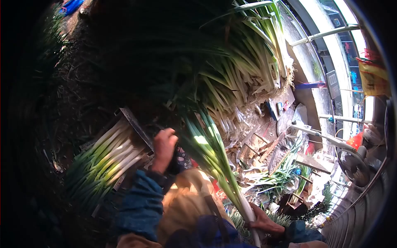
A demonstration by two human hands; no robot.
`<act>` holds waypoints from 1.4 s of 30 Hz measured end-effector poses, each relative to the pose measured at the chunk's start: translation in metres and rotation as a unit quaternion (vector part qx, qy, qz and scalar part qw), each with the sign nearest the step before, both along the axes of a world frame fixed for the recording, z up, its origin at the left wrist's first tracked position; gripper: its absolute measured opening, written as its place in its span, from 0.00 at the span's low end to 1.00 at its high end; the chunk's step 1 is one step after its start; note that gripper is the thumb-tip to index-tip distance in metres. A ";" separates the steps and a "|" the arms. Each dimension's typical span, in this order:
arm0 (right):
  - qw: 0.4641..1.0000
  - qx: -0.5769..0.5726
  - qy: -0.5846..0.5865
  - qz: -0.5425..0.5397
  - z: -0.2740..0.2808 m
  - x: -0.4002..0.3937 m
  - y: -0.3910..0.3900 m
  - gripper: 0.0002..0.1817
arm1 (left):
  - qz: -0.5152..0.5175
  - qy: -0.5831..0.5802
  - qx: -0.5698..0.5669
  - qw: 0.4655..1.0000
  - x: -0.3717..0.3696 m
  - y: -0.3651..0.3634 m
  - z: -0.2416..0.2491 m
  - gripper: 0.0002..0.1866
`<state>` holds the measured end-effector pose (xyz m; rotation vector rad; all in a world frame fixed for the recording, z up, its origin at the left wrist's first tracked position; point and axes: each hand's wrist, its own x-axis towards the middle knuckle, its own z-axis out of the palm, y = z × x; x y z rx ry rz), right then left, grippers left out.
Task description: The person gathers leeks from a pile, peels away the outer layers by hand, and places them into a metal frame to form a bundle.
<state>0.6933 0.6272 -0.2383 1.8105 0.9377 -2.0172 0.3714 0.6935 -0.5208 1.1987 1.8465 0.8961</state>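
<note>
My right hand is wrapped round the white stems of a bundle of leeks at the bottom centre; the green leaves reach up and left into shadow. My left hand is held near the end of a dark frame, its fingers curled; what they hold, if anything, is hidden. Trimmed leeks lie side by side in that frame at the left, white ends to the right. A large pile of leeks with roots fills the upper middle.
Loose leaves and scraps lie to the right of the held bundle, near a wooden stool. A fan stands at the far right by metal poles. A yellow bag hangs at the upper right. Deep shadow covers the upper left.
</note>
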 end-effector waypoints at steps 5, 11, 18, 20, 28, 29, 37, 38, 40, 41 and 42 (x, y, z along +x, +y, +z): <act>0.994 0.071 -0.029 0.081 -0.002 0.008 -0.039 0.49 | -0.094 0.069 0.056 0.992 0.119 -0.021 0.055 0.22; 0.983 0.081 -0.083 0.144 0.008 -0.016 -0.060 0.49 | -0.012 0.057 0.097 0.994 0.078 0.034 0.006 0.12; 0.974 0.081 -0.096 0.186 0.012 -0.019 -0.078 0.52 | -0.111 0.059 0.164 0.978 0.014 0.059 0.060 0.13; 0.975 0.089 -0.078 0.186 0.012 -0.010 -0.081 0.53 | -0.188 0.159 0.130 0.960 0.064 0.009 0.057 0.16; 0.977 0.060 -0.088 0.186 0.017 0.005 -0.082 0.49 | 0.020 -0.105 0.093 0.990 0.043 0.078 -0.035 0.11; 0.983 0.068 -0.065 0.155 0.017 0.007 -0.081 0.48 | 0.073 -0.211 0.043 0.974 -0.001 0.110 0.010 0.10; 0.992 0.037 -0.040 0.116 0.009 0.011 -0.048 0.49 | 0.162 -0.035 -0.151 0.975 -0.012 -0.022 -0.016 0.40; 0.987 0.057 -0.049 0.143 0.009 0.009 -0.047 0.49 | 0.138 -0.152 -0.138 0.969 0.019 -0.067 -0.014 0.39; 0.977 0.080 -0.068 0.184 0.008 -0.002 -0.042 0.50 | 0.119 -0.447 -0.412 0.785 0.056 -0.108 0.043 0.22; 0.972 0.088 -0.076 0.205 0.007 -0.008 -0.042 0.50 | 0.130 -0.591 -0.402 0.687 0.083 -0.113 0.046 0.22; 0.966 0.096 -0.082 0.224 0.007 -0.015 -0.042 0.50 | 0.137 -0.704 -0.408 0.565 0.111 -0.120 0.047 0.22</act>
